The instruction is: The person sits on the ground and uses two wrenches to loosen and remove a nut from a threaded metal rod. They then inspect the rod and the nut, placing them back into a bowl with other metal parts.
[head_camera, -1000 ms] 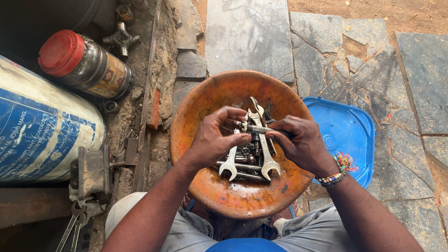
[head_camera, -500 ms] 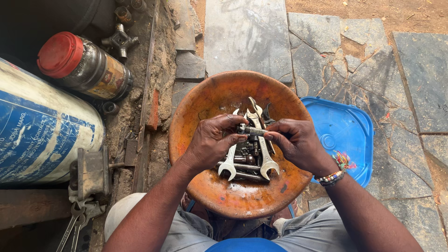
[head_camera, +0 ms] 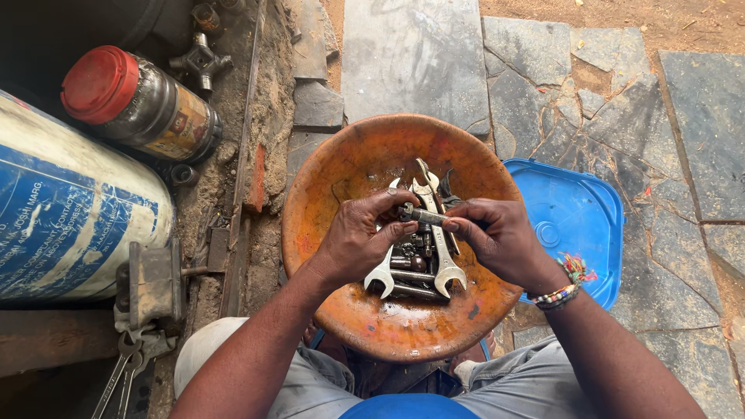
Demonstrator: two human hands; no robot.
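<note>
Head view, left to right: I saw a red-capped jar, then the orange bowl of wrenches. Left hand and right hand fingers both pinched one bolt over the bowl. Blue lid sat rightmost.

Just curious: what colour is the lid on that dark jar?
Red; the jar's lid shows clearly in the head view, upper left.

My hands sit over the orange bowl, its floor crowded with spanners, only the left and near floor bare. A drum and jar block the left; the blue lid lies right, with open paving beyond.
</note>
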